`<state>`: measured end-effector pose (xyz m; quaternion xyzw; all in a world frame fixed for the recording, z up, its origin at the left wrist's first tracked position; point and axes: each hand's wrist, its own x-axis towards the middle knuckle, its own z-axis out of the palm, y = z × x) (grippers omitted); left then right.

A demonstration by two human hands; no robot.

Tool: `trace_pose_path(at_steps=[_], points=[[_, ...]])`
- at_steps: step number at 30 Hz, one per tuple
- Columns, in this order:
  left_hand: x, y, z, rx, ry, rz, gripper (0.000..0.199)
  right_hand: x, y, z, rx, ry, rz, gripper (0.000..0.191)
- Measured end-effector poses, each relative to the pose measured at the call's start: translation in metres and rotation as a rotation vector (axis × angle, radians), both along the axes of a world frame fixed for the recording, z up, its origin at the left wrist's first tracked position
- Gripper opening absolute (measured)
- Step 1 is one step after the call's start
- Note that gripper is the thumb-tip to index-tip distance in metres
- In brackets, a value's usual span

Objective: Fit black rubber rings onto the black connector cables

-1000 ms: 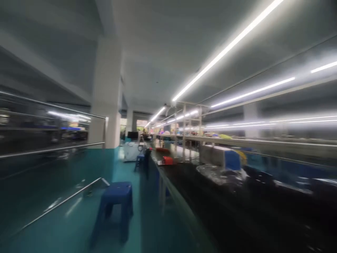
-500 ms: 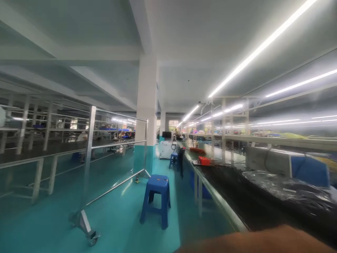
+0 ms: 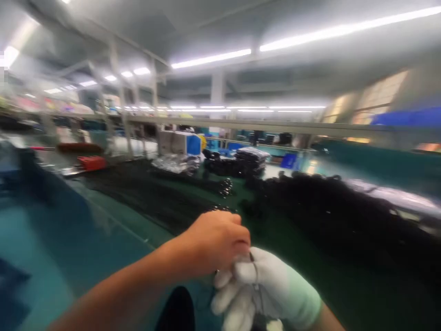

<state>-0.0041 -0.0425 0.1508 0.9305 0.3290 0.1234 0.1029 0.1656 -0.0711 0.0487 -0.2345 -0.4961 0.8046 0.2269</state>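
My left hand (image 3: 218, 239) is bare, its fingers curled together against the thumb side of my right hand. A white glove with a pale green cuff covers my right hand (image 3: 262, 285). A thin dark cord (image 3: 257, 280) runs down across the gloved hand, between its fingers. Whatever my left fingers pinch is too small and blurred to make out. Both hands are in front of the green-topped table (image 3: 275, 243). Beyond them lies a long spread of black strands (image 3: 148, 193), and a large black heap (image 3: 330, 202) is to the right.
A red box (image 3: 92, 162) and a brown bundle (image 3: 79, 147) sit at the table's far left. Clear plastic bags (image 3: 175, 163) lie near a blue-and-grey box (image 3: 181, 142). Behind the table runs a long shelf rail (image 3: 220, 122). Blue-green floor shows at lower left.
The view has swung right and down from the aisle to the table. Both hands are now in view together, where only a blurred piece of skin showed at the bottom edge before.
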Motion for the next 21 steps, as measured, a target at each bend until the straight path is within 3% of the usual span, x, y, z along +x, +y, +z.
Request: trace_pose_path(at_steps=[5, 8, 11, 15, 18, 21], points=[[-0.001, 0.055, -0.034, -0.442, -0.357, -0.205, 0.013, -0.014, 0.024, -0.003, -0.211, 0.224, -0.034, 0.052], [-0.006, 0.079, -0.045, -0.579, -0.446, -0.258, 0.012, -0.017, 0.034, -0.009, -0.237, 0.315, -0.118, 0.069], [-0.006, 0.094, -0.049, -0.624, -0.474, -0.258, 0.011, -0.015, 0.045, -0.013, -0.3, 0.392, -0.162, 0.091], [0.001, 0.105, -0.052, -0.616, -0.457, -0.215, 0.012, -0.01, 0.06, -0.016, -0.319, 0.368, -0.092, 0.097], [0.009, 0.109, -0.055, -0.611, -0.435, -0.192, 0.012, -0.006, 0.067, -0.019, -0.308, 0.37, -0.065, 0.09], [0.016, 0.113, -0.057, -0.595, -0.407, -0.183, 0.012, -0.003, 0.07, -0.023, -0.307, 0.362, -0.034, 0.069]])
